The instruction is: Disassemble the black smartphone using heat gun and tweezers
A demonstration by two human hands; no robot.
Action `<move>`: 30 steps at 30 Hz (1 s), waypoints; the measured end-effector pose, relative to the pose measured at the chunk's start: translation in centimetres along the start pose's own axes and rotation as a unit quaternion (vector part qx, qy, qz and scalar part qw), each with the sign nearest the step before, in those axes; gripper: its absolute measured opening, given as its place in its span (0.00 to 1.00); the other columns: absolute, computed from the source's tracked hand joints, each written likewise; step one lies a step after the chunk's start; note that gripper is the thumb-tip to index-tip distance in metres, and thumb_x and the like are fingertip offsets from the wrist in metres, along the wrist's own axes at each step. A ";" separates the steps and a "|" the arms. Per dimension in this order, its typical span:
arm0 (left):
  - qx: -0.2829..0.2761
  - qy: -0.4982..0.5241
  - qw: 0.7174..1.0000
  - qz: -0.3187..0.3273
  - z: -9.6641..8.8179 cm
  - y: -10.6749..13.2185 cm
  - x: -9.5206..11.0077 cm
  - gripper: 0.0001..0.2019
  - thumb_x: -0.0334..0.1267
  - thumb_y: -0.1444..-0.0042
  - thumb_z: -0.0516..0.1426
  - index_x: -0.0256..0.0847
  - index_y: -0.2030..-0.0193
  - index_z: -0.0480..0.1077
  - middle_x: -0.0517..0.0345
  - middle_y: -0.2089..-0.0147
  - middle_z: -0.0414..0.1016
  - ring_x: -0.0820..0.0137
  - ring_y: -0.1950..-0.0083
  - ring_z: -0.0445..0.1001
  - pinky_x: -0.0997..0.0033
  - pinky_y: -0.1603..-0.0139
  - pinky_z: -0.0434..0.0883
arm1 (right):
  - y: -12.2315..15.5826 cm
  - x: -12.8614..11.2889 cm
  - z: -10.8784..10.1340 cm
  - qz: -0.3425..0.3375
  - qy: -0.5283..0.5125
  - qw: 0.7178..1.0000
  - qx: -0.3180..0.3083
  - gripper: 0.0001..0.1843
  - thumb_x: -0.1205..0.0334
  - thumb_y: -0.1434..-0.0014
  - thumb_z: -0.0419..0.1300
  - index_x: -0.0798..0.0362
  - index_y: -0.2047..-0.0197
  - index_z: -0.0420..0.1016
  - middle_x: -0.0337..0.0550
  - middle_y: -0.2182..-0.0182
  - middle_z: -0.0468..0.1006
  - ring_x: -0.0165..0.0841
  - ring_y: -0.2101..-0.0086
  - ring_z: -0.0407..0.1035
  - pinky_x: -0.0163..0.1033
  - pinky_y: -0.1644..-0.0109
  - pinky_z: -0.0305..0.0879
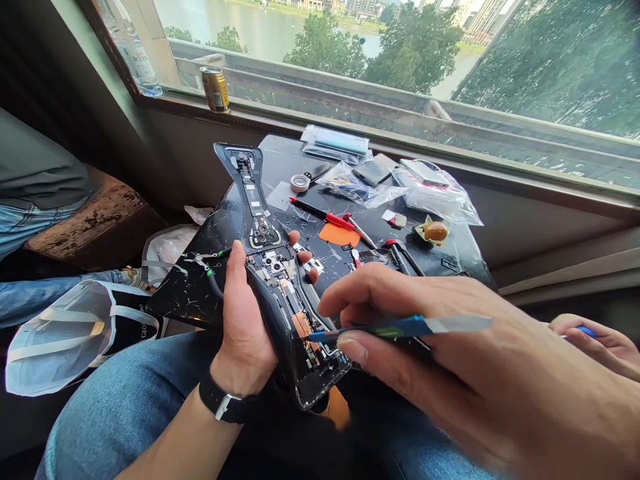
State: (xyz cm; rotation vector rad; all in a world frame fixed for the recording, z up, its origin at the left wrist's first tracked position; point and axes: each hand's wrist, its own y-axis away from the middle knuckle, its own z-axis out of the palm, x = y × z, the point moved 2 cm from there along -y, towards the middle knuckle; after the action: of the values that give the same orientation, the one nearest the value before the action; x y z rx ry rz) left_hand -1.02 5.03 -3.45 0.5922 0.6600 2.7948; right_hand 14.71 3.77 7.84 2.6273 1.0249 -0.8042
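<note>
Left fingers (pixel 236 270) are cradling an opened black phone (pixel 289 303), right fingers (pixel 353 348) pinching a slim blue tool (pixel 397 327); slipping risks scratches.

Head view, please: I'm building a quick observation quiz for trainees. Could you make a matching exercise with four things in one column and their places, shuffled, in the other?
Things
1. Opened phone
2. Blue tool
3. Gold can
4. Black strap

Places
A. On the window ledge
B. Around the left wrist
C. In the left hand
D. Between the fingers of the right hand

Right pairs
1-C, 2-D, 3-A, 4-B
</note>
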 end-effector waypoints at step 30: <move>-0.003 -0.007 1.000 0.010 -0.3 -0.2 -0.1 0.34 0.67 0.33 0.49 0.39 0.44 0.79 0.46 0.59 0.79 0.58 0.60 0.81 0.62 0.63 0.81 | 0.0 0.1 -0.1 -0.009 0.008 1.000 0.014 0.05 0.59 0.27 0.58 0.44 0.55 0.76 0.31 0.68 0.83 0.29 0.73 0.76 0.37 0.69 0.66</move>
State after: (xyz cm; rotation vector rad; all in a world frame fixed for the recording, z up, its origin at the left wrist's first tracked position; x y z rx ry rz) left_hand -1.03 5.09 -3.82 0.6205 0.6462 2.8070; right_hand 14.89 3.86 7.88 2.6566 1.0493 -0.8092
